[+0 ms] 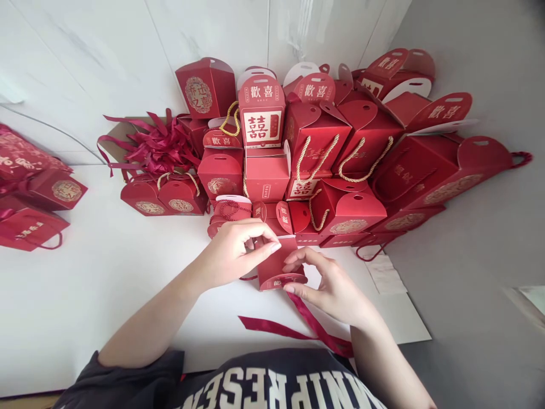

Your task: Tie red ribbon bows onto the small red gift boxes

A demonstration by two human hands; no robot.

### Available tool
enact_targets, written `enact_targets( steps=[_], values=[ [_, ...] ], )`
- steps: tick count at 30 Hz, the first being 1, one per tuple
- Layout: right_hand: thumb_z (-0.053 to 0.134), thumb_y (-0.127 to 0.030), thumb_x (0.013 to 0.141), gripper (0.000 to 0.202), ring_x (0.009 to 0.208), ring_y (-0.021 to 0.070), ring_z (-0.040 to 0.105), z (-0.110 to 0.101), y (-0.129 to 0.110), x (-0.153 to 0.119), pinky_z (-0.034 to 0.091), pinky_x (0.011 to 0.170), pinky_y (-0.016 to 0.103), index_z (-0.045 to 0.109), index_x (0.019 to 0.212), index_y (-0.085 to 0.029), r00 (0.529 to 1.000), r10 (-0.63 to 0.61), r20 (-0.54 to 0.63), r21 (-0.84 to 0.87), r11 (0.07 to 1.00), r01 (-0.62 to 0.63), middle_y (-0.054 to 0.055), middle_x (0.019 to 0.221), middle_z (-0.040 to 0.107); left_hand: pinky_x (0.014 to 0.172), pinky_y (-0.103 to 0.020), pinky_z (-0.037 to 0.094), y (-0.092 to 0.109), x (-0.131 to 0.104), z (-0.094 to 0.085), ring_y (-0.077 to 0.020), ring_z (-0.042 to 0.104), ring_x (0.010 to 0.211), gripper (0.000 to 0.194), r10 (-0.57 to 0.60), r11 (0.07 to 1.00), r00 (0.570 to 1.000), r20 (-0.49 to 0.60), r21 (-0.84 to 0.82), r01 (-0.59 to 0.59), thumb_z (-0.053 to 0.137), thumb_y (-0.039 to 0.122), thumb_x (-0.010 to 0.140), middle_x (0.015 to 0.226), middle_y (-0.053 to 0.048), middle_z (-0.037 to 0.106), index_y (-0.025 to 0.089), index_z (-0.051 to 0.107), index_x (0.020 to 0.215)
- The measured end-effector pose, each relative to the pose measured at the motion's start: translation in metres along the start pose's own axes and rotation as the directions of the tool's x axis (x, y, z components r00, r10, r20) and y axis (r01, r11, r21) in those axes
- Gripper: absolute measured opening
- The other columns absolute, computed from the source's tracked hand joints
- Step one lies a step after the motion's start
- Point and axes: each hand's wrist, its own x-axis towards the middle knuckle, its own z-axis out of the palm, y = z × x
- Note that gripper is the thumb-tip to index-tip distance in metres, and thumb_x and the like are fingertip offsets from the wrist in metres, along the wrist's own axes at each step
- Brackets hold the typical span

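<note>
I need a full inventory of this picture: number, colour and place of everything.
Front box: one, red, lower centre
Loose ribbon: at least one, dark red, below front box
Stacked boxes: many overlapping, red, centre and right
Ribbon pile: one, dark red, left of centre
Open container: one, brownish, behind ribbon pile
Left boxes: several, red, left edge
Patterned item: one, red, above left boxes
Marbled piece: at least one, pale, right of centre
Cable: one, dark, back left
Table: one, white, beneath boxes
Tiled wall: one, white veined grey, back
Side wall: one, grey, right
Shirt: one, dark with white letters, bottom
Left hand: one, bare, over front box
Right hand: one, bare, at front box
</note>
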Motion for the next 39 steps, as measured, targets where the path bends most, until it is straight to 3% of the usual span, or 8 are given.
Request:
enact_targets(
  steps=[4,8,16,22,26,30,35,39],
  values=[
    [0.063,-0.025,0.091,0.019,0.092,0.0203,0.066,0.006,0.006,-0.001,0.043,0.093,0.038,0.059,0.11,-0.024,1.0,0.006,-0.006,-0.04,0.999,-0.007,0.004,0.099,0.072,0.063,-0.022,0.047,0.0,-0.001,0.0,-0.0115,0.062,0.067,0.02,-0.092,0.995,0.989,0.118,-0.03,0.096,0.055,0.032,0.092,0.084,-0.001,0.071,0.018,0.07,0.089],
    [0.061,-0.025,0.093,0.016,0.091,0.0206,0.066,0.012,0.005,0.0,0.041,0.095,0.039,0.06,0.108,-0.023,0.999,-0.01,-0.046,-0.047,0.999,0.008,0.004,0.097,0.074,0.059,-0.022,0.047,-0.004,0.0,0.003,-0.0143,0.065,0.066,0.025,-0.201,0.973,0.933,0.299,-0.046,0.225,0.05,0.03,0.092,0.074,-0.002,0.071,0.017,0.072,0.092],
    [0.057,-0.028,0.094,0.01,0.088,0.0193,0.064,0.021,0.004,0.003,0.044,0.088,0.033,0.059,0.102,-0.022,0.993,0.033,-0.115,-0.009,0.999,-0.034,0.004,0.095,0.071,0.056,-0.02,0.043,-0.004,0.002,0.002,-0.0137,0.062,0.063,0.024,-0.167,0.985,0.899,0.405,0.035,0.167,0.054,0.028,0.088,0.071,-0.002,0.069,0.017,0.074,0.087],
    [0.06,-0.032,0.093,0.012,0.083,0.019,0.063,0.023,0.007,0.003,0.046,0.08,0.031,0.06,0.099,-0.021,0.99,0.06,-0.129,0.033,0.998,-0.056,0.003,0.086,0.069,0.053,-0.02,0.042,-0.001,0.003,0.004,-0.0105,0.057,0.054,0.024,-0.167,0.985,0.929,0.329,0.007,0.175,0.054,0.029,0.09,0.062,0.0,0.065,0.016,0.072,0.081],
    [0.062,-0.033,0.093,0.013,0.085,0.0178,0.063,0.021,0.004,0.005,0.048,0.08,0.03,0.059,0.097,-0.02,0.988,0.066,-0.142,0.2,0.979,-0.037,0.003,0.09,0.068,0.059,-0.019,0.048,0.0,-0.001,0.01,-0.0104,0.062,0.063,0.021,-0.052,0.993,0.997,0.062,-0.101,0.058,0.054,0.029,0.093,0.072,-0.001,0.068,0.015,0.067,0.084],
    [0.068,-0.027,0.09,0.012,0.078,0.0147,0.062,0.012,0.001,0.009,0.049,0.071,0.026,0.057,0.093,-0.022,0.977,0.021,-0.214,0.375,0.925,0.062,0.0,0.083,0.065,0.06,-0.019,0.049,0.0,-0.004,0.008,-0.0095,0.061,0.067,0.018,0.123,0.986,0.985,-0.12,-0.096,-0.135,0.055,0.028,0.095,0.08,-0.001,0.067,0.017,0.068,0.09],
    [0.059,-0.022,0.095,0.01,0.071,0.0119,0.058,0.006,0.003,0.016,0.047,0.067,0.026,0.067,0.101,-0.025,0.931,-0.052,-0.362,0.286,0.944,0.164,0.0,0.088,0.063,0.08,-0.026,0.055,-0.013,0.003,0.0,-0.0161,0.065,0.092,0.033,0.044,0.998,0.998,-0.035,0.05,-0.042,0.07,0.028,0.083,0.109,-0.004,0.068,0.022,0.065,0.115],
    [0.056,-0.023,0.096,0.017,0.076,0.0131,0.059,0.011,0.01,0.022,0.046,0.072,0.027,0.071,0.104,-0.025,0.951,-0.01,-0.309,0.202,0.976,0.076,0.001,0.091,0.063,0.083,-0.027,0.057,-0.027,0.009,-0.001,-0.0165,0.07,0.09,0.019,-0.103,0.995,0.991,0.089,0.004,0.103,0.062,0.028,0.088,0.1,-0.002,0.073,0.022,0.07,0.104]
  ],
)
